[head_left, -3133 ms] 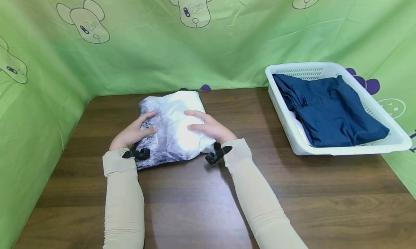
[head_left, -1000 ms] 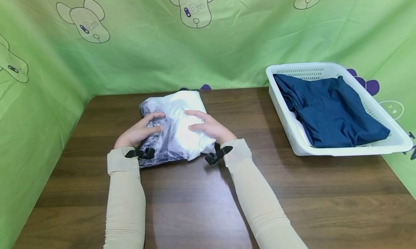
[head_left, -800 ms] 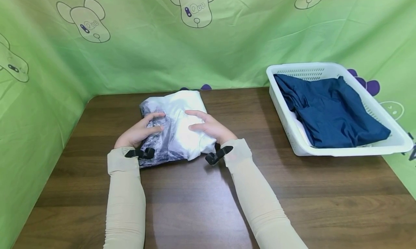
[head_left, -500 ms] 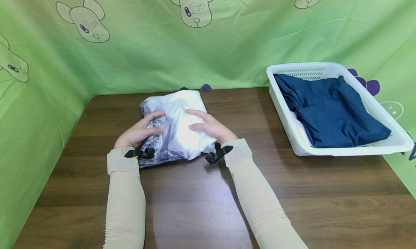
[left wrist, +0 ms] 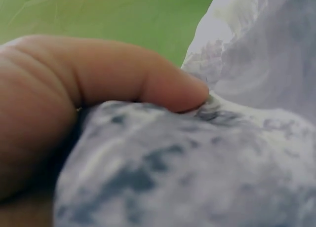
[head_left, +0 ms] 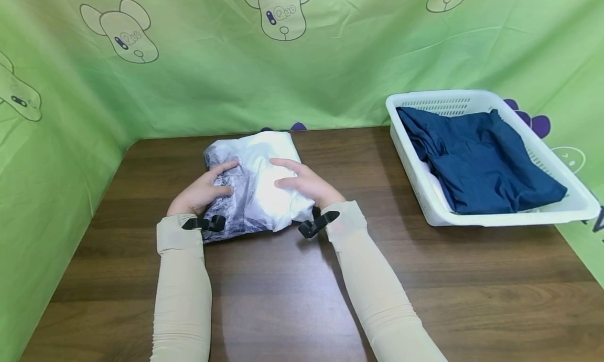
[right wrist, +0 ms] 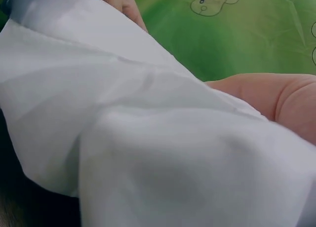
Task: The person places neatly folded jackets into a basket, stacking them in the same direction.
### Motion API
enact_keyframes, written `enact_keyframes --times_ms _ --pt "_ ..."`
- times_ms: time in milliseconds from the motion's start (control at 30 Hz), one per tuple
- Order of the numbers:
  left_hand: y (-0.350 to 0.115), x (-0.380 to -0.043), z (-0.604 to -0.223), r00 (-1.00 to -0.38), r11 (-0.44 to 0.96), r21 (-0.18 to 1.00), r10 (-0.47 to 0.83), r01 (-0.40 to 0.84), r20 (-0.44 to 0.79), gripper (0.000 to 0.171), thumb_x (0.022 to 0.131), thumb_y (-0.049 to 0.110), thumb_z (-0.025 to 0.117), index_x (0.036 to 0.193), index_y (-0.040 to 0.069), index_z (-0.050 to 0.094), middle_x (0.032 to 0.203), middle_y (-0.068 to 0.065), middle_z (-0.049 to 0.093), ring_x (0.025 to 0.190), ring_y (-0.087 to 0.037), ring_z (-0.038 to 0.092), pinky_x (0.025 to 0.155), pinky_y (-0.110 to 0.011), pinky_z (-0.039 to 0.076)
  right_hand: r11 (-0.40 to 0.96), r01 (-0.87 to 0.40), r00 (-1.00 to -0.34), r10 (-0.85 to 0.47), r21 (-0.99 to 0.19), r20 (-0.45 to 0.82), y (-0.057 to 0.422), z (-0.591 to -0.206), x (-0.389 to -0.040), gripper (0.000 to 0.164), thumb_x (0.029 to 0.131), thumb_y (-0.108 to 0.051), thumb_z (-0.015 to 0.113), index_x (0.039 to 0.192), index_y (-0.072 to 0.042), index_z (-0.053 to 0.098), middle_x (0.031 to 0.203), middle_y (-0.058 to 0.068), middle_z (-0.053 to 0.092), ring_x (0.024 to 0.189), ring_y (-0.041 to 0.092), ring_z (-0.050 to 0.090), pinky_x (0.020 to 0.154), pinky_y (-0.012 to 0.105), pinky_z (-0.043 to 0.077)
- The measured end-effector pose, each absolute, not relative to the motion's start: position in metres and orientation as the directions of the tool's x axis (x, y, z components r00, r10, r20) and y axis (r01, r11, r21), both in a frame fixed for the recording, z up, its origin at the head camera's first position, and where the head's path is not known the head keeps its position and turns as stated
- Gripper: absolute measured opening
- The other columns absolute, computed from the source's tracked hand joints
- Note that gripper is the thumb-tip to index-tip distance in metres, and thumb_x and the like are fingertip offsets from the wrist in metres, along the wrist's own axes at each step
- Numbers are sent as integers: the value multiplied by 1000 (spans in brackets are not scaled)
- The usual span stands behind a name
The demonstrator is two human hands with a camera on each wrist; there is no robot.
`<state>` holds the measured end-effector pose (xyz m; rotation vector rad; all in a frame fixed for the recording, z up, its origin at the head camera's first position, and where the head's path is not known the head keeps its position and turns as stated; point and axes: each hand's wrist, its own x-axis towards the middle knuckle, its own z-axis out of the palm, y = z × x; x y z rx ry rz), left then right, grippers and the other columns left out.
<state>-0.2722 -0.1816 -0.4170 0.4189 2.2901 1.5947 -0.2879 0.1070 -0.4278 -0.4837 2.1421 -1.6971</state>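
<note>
A folded cloth garment (head_left: 257, 194), white with a mottled grey print on its left part, lies near the table's back edge. My left hand (head_left: 198, 191) grips its left side, thumb and forefinger on top; the left wrist view shows the bent thumb (left wrist: 123, 71) pressing into the printed cloth (left wrist: 163, 172). Across from it, my right hand (head_left: 309, 183) holds the white right side, thumb and forefinger spread over the top. In the right wrist view, bulging white cloth (right wrist: 173, 153) covers much of that hand. The remaining fingers of both hands are hidden.
A white plastic basket (head_left: 427, 191) stands at the back right of the brown wooden table (head_left: 283, 299). Inside lies a dark blue cloth (head_left: 481, 162) over something white. A green printed curtain (head_left: 198, 78) hangs behind and along the sides.
Since the earliest frame, my left hand has shifted slightly to the right, bunching the cloth a little. Lately its thumb has drawn back slightly. My right hand stays almost in place.
</note>
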Motion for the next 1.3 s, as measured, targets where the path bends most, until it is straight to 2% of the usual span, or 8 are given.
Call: enact_keyframes --times_ms 200,433,633,767,1100,1300 --pt "-179 -271 -413 -906 353 935 404 23 -130 72 92 -5 54 158 -1 26 167 -19 15 150 -34 13 118 -54 20 230 -19 -878 -469 -973 -94 107 -428 -288 59 94 -14 68 150 -20 51 158 -3 41 146 20 32 117 46 29" --pt "-176 -273 -419 -900 284 958 409 -28 -148 71 95 -3 56 159 1 25 167 -18 10 152 -32 5 120 -53 16 247 17 -888 -442 -969 -128 106 -428 -286 57 95 -17 67 149 -21 52 157 -3 42 145 21 34 117 46 28" --pt "-175 -272 -421 -890 252 967 434 -28 -139 71 96 -1 57 159 5 25 167 -15 9 152 -33 6 120 -54 16 244 20 -884 -449 -970 -131 105 -427 -285 58 95 -19 68 150 -22 51 159 -3 41 146 20 33 118 45 27" --pt "-173 -273 -421 -884 255 967 447 -24 -140 72 96 1 58 160 6 25 168 -15 9 152 -33 5 121 -55 13 239 22 -880 -456 -971 -132 105 -427 -285 58 95 -19 69 150 -23 51 159 -3 40 146 19 31 118 46 26" --pt "-169 -274 -420 -869 277 961 474 -3 -140 66 99 8 59 158 7 30 168 -12 6 153 -29 1 121 -53 7 216 40 -875 -464 -976 -139 102 -429 -286 61 94 -16 69 151 -23 49 160 -2 37 147 19 28 119 46 24" --pt "-166 -274 -418 -869 276 961 475 -5 -141 65 100 10 58 158 7 29 168 -12 5 153 -29 1 121 -53 8 212 43 -877 -460 -976 -138 102 -429 -287 60 94 -17 69 151 -23 50 161 -2 37 148 19 27 119 47 23"
